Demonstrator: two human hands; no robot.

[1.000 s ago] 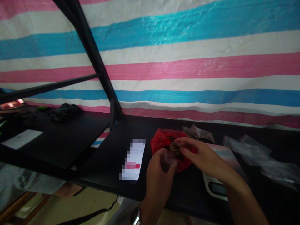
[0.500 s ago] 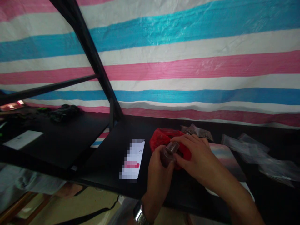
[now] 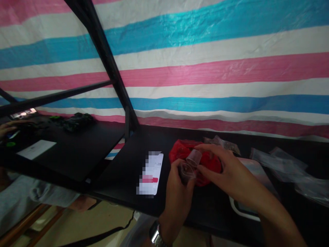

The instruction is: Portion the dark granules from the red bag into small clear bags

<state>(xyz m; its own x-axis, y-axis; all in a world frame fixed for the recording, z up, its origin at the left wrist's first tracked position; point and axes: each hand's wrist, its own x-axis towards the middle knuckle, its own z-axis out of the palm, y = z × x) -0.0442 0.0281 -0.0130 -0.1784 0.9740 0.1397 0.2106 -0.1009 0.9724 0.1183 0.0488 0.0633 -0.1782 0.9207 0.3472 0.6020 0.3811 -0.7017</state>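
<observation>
My right hand pinches a small clear plastic cup, tilted with its mouth toward my left hand. That hand is curled around what looks like a clear plastic bag with its mouth held open. Something brownish shows inside the bag, too dim to name. Just behind and below both hands lies an open red plastic bag, its contents mostly hidden. A clear bag with small brown pieces rests at the back. Under my right forearm is a flat device with a pale rim, perhaps a scale.
A lit phone lies left of my hands on the black table. Several clear bags are spread at right. Beyond the black metal frame, a white sheet and another person's hand appear.
My right hand has drawn the small cup slightly up and clear of the bag's mouth. The whole view has shifted a little, and the other person's hand now shows at left.
</observation>
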